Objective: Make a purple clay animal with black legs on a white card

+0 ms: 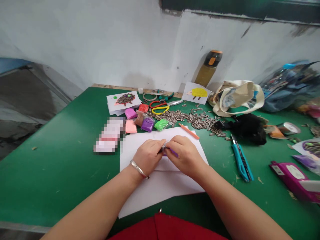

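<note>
My left hand (149,152) and my right hand (184,154) meet over the white paper (140,196), fingers closed in a pinch. Between the fingertips is a small dark and greyish thing (163,147), too covered to name. A strip of purple (172,152) shows beneath my right fingers; whether it belongs to that same thing I cannot tell. The sheets lie partly overlapped under both hands. An orange stick (189,131) rests across the paper's upper right corner. Just beyond the paper sit packets of coloured clay: purple (147,124), green (161,124) and peach (130,126).
Sunflower seeds (197,119) are spread behind the paper, near scissors (160,108). Hedgehog pictures (125,99) lie at the back. A blue utility knife (241,160), black cloth-like bundle (250,128) and magenta box (295,180) are on the right; a phone (110,135) is left.
</note>
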{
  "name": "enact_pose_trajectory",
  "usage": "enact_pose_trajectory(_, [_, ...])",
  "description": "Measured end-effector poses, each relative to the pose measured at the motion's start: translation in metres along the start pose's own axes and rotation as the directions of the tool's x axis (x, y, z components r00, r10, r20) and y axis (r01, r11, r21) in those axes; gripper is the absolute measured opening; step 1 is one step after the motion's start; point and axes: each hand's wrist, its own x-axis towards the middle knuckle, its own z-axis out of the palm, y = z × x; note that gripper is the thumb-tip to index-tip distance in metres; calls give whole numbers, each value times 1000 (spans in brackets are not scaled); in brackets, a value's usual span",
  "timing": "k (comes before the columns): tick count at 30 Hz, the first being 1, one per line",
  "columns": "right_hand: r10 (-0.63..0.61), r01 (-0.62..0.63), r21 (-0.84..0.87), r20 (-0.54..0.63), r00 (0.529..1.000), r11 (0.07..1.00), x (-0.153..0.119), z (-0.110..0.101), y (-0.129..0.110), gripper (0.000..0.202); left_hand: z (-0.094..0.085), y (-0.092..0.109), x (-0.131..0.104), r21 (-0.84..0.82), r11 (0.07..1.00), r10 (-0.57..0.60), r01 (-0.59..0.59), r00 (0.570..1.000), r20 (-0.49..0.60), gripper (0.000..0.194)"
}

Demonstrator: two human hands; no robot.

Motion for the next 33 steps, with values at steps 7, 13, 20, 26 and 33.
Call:
enact_pose_trajectory(7, [-1, 2, 133, -5, 1000, 991, 2, -1, 2, 15, -2, -4, -1, -13, 1000, -7, 7, 1000, -9, 25])
enact_pose_trajectory(13, [64, -65, 7, 41, 997, 998, 2, 1, 0, 18, -2, -3, 1, 31, 999, 21, -21, 1000, -3, 25])
enact_pose_trajectory(20, [153, -153, -33, 9, 988, 988, 1, 1, -5, 18, 0, 0, 1, 50, 999, 11, -11, 1000, 7, 26])
enact_pose_trajectory(26, [304, -297, 327, 32, 952, 897, 5, -4, -5, 12, -3, 1, 1, 34, 999, -16, 16, 1000, -5, 26])
enact_pose_trajectory(33, [333, -318, 457, 51, 942, 831, 5, -8, -7, 11, -7, -2, 2, -43, 998, -57, 56, 998, -13, 29])
